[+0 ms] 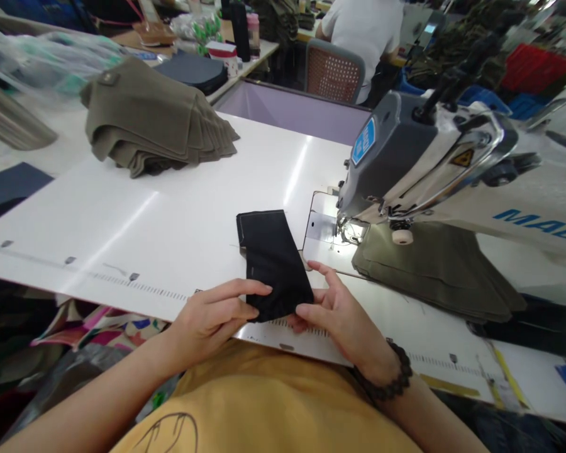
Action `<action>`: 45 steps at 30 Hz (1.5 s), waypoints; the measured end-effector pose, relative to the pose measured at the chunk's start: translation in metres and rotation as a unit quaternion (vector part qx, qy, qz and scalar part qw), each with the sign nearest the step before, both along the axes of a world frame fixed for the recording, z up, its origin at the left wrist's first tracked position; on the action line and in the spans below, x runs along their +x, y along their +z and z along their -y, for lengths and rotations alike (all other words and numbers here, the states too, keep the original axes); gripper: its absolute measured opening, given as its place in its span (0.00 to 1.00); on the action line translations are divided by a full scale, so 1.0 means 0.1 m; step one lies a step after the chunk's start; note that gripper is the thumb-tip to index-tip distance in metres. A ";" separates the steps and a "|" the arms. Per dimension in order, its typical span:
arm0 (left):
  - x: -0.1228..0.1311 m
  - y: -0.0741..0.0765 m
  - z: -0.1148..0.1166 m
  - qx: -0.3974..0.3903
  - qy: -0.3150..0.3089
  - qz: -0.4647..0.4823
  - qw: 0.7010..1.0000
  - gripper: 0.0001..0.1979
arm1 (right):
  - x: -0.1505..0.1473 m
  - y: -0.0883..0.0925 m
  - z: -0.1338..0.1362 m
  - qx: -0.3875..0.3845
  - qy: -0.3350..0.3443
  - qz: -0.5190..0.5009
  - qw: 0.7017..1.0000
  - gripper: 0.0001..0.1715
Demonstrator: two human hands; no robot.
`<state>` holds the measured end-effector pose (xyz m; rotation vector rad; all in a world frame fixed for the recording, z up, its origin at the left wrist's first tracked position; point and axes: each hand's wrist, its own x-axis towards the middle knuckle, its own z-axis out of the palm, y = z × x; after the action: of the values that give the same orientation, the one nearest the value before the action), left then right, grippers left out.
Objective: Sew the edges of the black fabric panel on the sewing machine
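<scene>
A black fabric piece (276, 251) with a pale stitch line near its far edge lies at the front of the white table, left of the sewing machine (396, 151). My left hand (221, 311) pinches its near left corner between thumb and fingers. At the near right corner, my right hand (334, 308) grips the cloth with the thumb on top and fingertips underneath; its index finger sticks out toward the machine. The needle area (351, 231) is lit and stands apart from the black piece.
A stack of olive fabric pieces (155, 119) sits at the back left. More olive pieces (424, 270) lie under the machine arm. A metal cylinder (14, 113) is at far left. Beyond the table, a person in white (365, 31) sits on a chair (334, 69).
</scene>
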<state>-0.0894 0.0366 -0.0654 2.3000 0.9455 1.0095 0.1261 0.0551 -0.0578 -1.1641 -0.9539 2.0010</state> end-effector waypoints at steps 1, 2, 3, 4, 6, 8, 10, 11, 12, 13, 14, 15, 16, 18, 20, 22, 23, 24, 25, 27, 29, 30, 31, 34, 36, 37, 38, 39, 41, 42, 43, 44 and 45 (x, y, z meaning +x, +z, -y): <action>-0.01 0.00 0.00 -0.003 -0.005 -0.003 1.000 0.09 | -0.01 0.00 0.00 0.001 0.007 0.003 1.000 0.42; -0.02 0.00 0.01 -0.007 -0.011 -0.006 1.000 0.10 | -0.02 0.01 -0.01 0.002 0.012 0.007 1.000 0.41; -0.03 0.00 0.01 -0.012 -0.018 -0.010 1.000 0.10 | -0.03 0.01 -0.01 0.003 0.015 0.016 1.000 0.40; -0.04 0.01 0.01 -0.016 -0.025 -0.014 0.999 0.10 | -0.03 0.02 -0.02 0.004 0.016 0.026 1.000 0.39; -0.05 0.02 0.02 -0.022 -0.039 -0.021 0.999 0.10 | -0.02 0.04 -0.02 0.007 0.020 0.045 0.999 0.38; -0.07 0.03 0.02 -0.026 -0.051 -0.024 0.998 0.10 | 0.00 0.04 -0.02 0.008 0.024 0.056 0.998 0.37; -0.09 0.04 0.02 -0.029 -0.062 -0.025 0.997 0.10 | 0.02 0.04 -0.02 0.007 0.028 0.062 0.998 0.37; -0.09 0.03 0.02 -0.031 -0.068 -0.024 0.997 0.10 | 0.02 0.03 -0.01 0.006 0.027 0.066 0.997 0.37; -0.10 0.03 0.02 -0.033 -0.073 -0.022 0.997 0.10 | 0.03 0.02 0.00 0.007 0.026 0.071 0.997 0.36; -0.11 0.03 0.01 -0.035 -0.076 -0.020 0.996 0.10 | 0.04 0.02 0.00 0.008 0.024 0.076 0.997 0.36; -0.11 0.03 0.01 -0.039 -0.079 -0.019 0.996 0.09 | 0.04 0.02 0.01 0.011 0.022 0.082 0.996 0.35; -0.11 0.03 0.01 -0.042 -0.080 -0.017 0.996 0.09 | 0.04 0.02 0.02 0.012 0.020 0.086 0.996 0.35; -0.12 0.03 0.01 -0.045 -0.080 -0.016 0.996 0.09 | 0.05 0.03 0.02 0.012 0.021 0.090 0.996 0.34; -0.12 0.03 0.01 -0.050 -0.078 -0.016 0.996 0.09 | 0.05 0.04 0.02 0.006 0.026 0.095 0.995 0.34; -0.12 0.04 0.00 -0.050 -0.071 -0.017 0.996 0.09 | 0.07 0.04 0.02 -0.004 0.030 0.087 0.996 0.35; -0.13 0.05 0.00 -0.050 -0.064 -0.020 0.997 0.09 | 0.09 0.03 0.02 -0.013 0.034 0.071 0.997 0.36; -0.14 0.05 0.00 -0.050 -0.062 -0.021 0.997 0.09 | 0.09 0.02 0.02 -0.016 0.038 0.062 0.997 0.37; -0.15 0.05 -0.01 -0.053 -0.060 -0.020 0.997 0.09 | 0.10 0.02 0.02 -0.017 0.040 0.056 0.998 0.37; -0.15 0.05 -0.01 -0.059 -0.058 -0.018 0.996 0.09 | 0.11 0.01 0.02 -0.016 0.041 0.051 0.998 0.38; -0.17 0.04 -0.02 -0.075 -0.051 -0.013 0.996 0.09 | 0.12 0.01 0.02 -0.012 0.033 0.039 0.999 0.37; -0.17 0.03 -0.02 -0.088 -0.050 -0.012 0.995 0.09 | 0.12 0.01 0.03 -0.008 0.026 0.030 0.999 0.36; -0.18 0.03 -0.02 -0.091 -0.053 -0.013 0.994 0.10 | 0.12 0.01 0.03 -0.006 0.026 0.029 0.999 0.36; -0.18 0.02 -0.02 -0.092 -0.054 -0.013 0.994 0.10 | 0.11 0.02 0.03 -0.003 0.028 0.033 0.999 0.35; -0.19 0.00 0.00 -0.128 -0.029 0.004 0.991 0.09 | 0.11 0.02 0.03 0.011 0.025 0.049 0.998 0.35; -0.19 -0.02 0.01 -0.214 0.015 0.076 0.974 0.10 | 0.10 0.02 0.03 0.021 0.005 0.051 0.998 0.35; -0.18 -0.03 0.02 -0.273 0.039 0.132 0.952 0.17 | 0.10 0.02 0.04 0.024 -0.004 0.048 0.999 0.35; -0.18 -0.03 0.03 -0.332 0.061 0.193 0.921 0.24 | 0.09 0.02 0.04 0.025 -0.011 0.043 0.999 0.35; -0.16 -0.03 0.03 -0.387 0.081 0.252 0.883 0.28 | 0.09 0.02 0.04 0.026 -0.016 0.038 0.999 0.36; -0.11 0.00 0.04 -0.473 0.099 0.336 0.808 0.31 | 0.07 0.03 0.04 0.026 -0.015 0.030 0.999 0.37; -0.08 0.02 0.04 -0.511 0.098 0.360 0.775 0.30 | 0.06 0.04 0.04 0.028 -0.015 0.027 0.999 0.38; -0.04 0.03 0.04 -0.543 0.093 0.379 0.744 0.31 | 0.05 0.05 0.04 0.030 -0.017 0.027 0.999 0.38; 0.00 0.05 0.03 -0.572 0.085 0.391 0.716 0.31 | 0.04 0.06 0.04 0.033 -0.019 0.030 0.999 0.38; 0.04 0.07 0.03 -0.597 0.077 0.397 0.693 0.30 | 0.04 0.07 0.04 0.036 -0.020 0.032 0.999 0.38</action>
<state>-0.0850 0.0335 -0.0587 0.5899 0.9363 0.8641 0.1299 0.0515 -0.0510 -1.2050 -1.0188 1.8930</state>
